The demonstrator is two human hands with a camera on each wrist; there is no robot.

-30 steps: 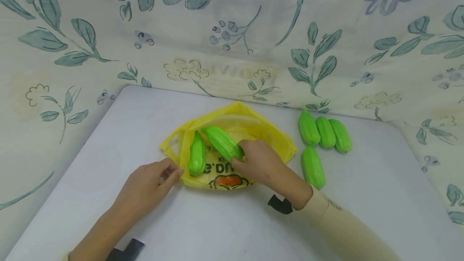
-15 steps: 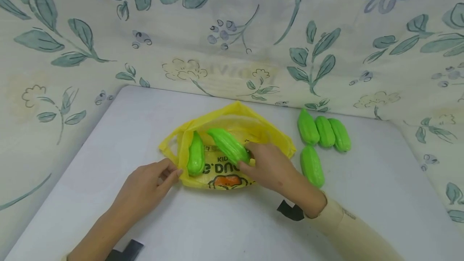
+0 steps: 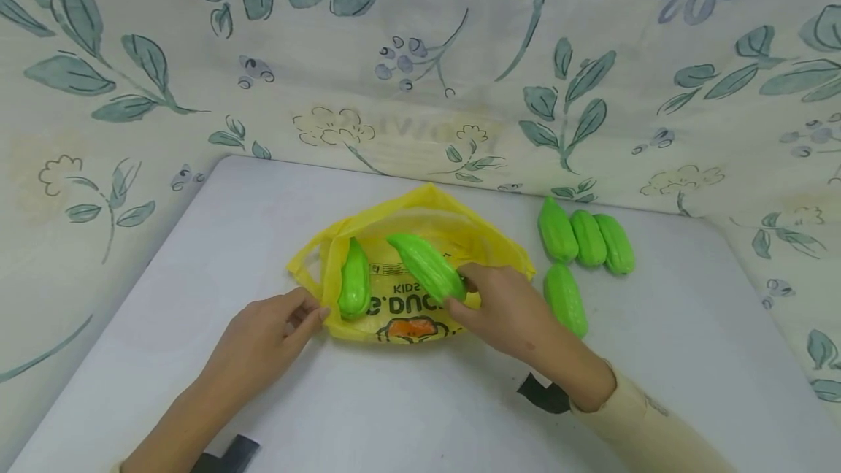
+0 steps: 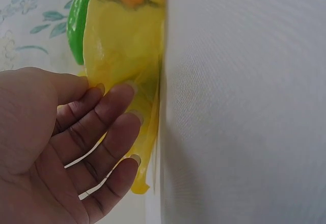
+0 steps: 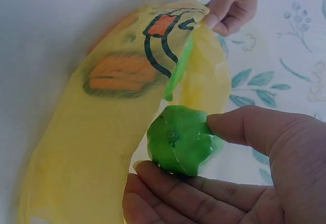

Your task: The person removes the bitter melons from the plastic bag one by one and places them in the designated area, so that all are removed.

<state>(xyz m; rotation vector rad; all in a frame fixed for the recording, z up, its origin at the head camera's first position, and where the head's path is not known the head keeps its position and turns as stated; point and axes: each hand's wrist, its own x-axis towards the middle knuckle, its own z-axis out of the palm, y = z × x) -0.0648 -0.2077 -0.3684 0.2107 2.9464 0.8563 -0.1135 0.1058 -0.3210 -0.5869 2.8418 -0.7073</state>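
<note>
A yellow plastic bag (image 3: 420,203) with a cartoon print lies with its mouth spread on the white table. My left hand (image 3: 272,331) pinches the bag's rim at its near left corner; the left wrist view shows thumb and forefinger on the film, the other fingers loosely bent. Between thumb and fingers, my right hand (image 3: 506,309) holds a bright green ridged gourd (image 3: 425,266) by its blunt end, over the bag's opening, its pointed tip up and left. The right wrist view shows that gourd's end (image 5: 175,140) close up. Another green gourd (image 3: 355,279) lies inside the bag's left side.
Several more green gourds (image 3: 591,239) lie to the right of the bag, one (image 3: 565,300) nearer to me beside my right forearm. A flower-patterned cloth (image 3: 420,115) rises behind the white table (image 3: 407,414). Black pieces (image 3: 544,394) show by my wrists.
My right hand has drawn the held gourd to the right and slightly toward me. The left hand stays on the bag's rim, and the bag has hardly moved.
</note>
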